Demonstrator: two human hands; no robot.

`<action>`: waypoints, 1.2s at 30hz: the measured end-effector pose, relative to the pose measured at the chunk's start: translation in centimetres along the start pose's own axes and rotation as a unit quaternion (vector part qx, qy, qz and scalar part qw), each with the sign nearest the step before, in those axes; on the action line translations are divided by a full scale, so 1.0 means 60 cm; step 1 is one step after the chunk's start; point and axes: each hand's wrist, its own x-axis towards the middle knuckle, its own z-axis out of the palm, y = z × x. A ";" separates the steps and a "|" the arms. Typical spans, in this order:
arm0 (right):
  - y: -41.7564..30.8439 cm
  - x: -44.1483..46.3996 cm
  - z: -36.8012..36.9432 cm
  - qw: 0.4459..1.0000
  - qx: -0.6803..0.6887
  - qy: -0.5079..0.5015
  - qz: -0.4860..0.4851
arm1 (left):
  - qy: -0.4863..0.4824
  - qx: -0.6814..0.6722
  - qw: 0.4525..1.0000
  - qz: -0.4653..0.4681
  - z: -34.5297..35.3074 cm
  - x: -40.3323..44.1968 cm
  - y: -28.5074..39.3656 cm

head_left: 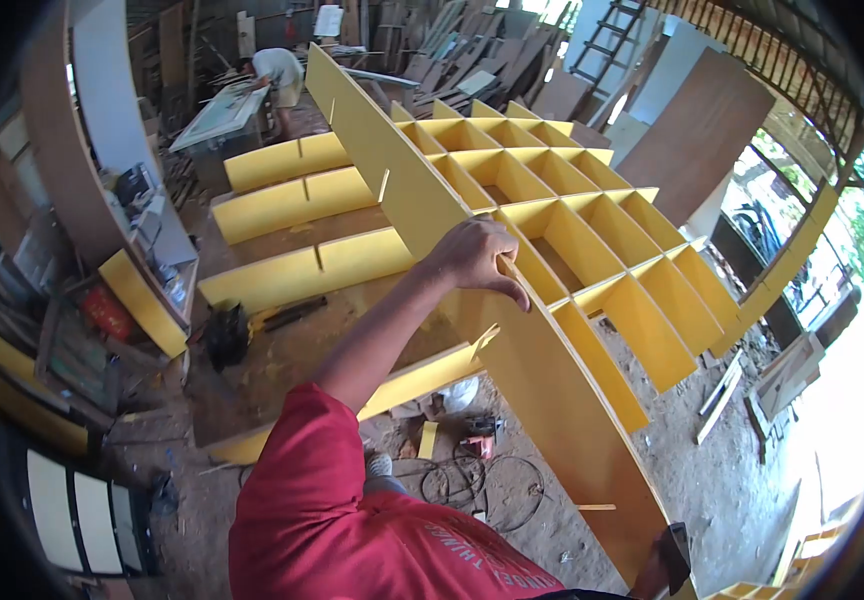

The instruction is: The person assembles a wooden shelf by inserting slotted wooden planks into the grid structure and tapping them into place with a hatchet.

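My left hand is closed over the upper edge of a long yellow slotted board, thumb and fingers on either side. The board stands on edge, running diagonally from the far back to my lower right. Beyond it is a yellow grid of interlocked boards. Several yellow slotted boards lie parallel on its left side, standing on edge over a brown panel. At the lower right, my right hand is closed by the board's near end, partly hidden, with a dark object I cannot identify.
A red and black power tool and coiled black cable lie on the dirt floor near my feet. Another person bends over a white panel at the back left. Wood scraps lie to the right; a large brown sheet leans behind.
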 end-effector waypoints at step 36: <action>-0.328 -0.049 0.173 0.985 -0.122 0.119 0.014 | 0.171 -0.802 0.283 -0.498 0.149 -0.141 -0.098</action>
